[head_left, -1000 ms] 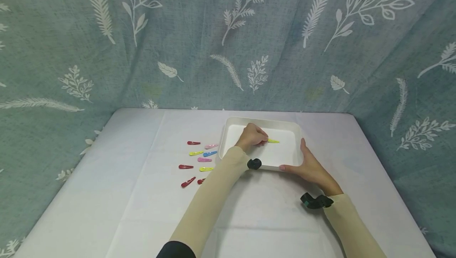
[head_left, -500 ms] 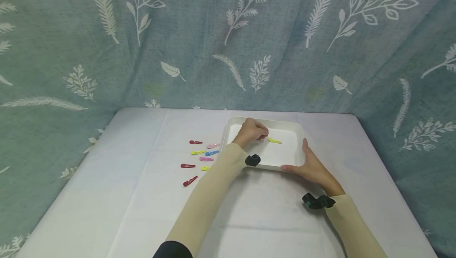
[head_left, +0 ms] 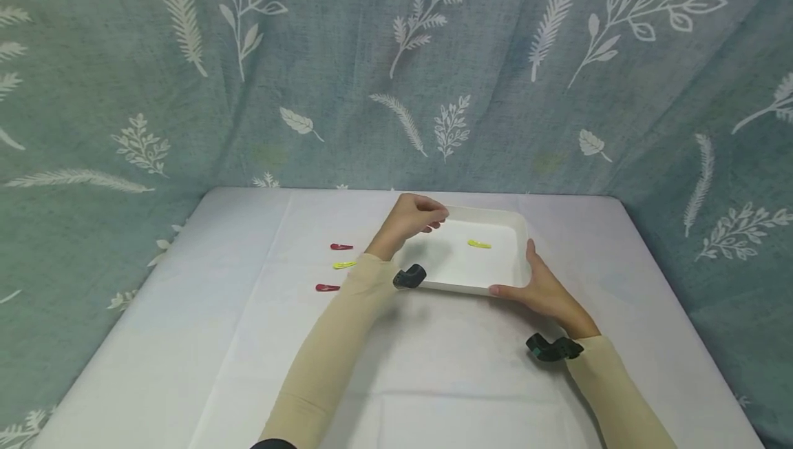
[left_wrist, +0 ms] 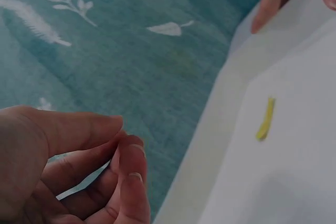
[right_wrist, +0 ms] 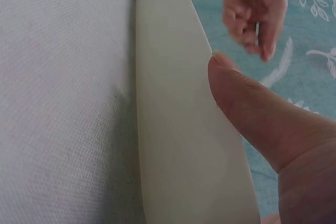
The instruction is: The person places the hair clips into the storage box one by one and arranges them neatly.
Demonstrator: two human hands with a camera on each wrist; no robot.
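A white rectangular tray [head_left: 471, 289] stands on the table with one yellow snap hair clip [head_left: 479, 244] lying inside. My left hand [head_left: 411, 218] is over the tray's back-left part; in the left wrist view its thumb [left_wrist: 89, 129] meets the curled fingertips and nothing shows between them. My right hand [head_left: 548, 294] holds the tray's front-right corner, the thumb [right_wrist: 236, 90] at the front rim and the fingers along the right side. Left of the tray lie two red hair clips [head_left: 341, 247] and a yellow hair clip [head_left: 344, 265], partly beside my left sleeve.
The white cloth-covered table [head_left: 471, 373] ends at a blue-green leaf-print curtain [head_left: 347, 56] behind and at both sides. My left forearm [head_left: 334, 339] crosses the table and hides part of the area left of the tray. Dark wrist cameras [head_left: 410, 277] sit on both wrists.
My left hand has moved away from the yellow clip in the tray, back and to the left. Its forearm now covers several clips seen earlier. The right hand keeps its hold.
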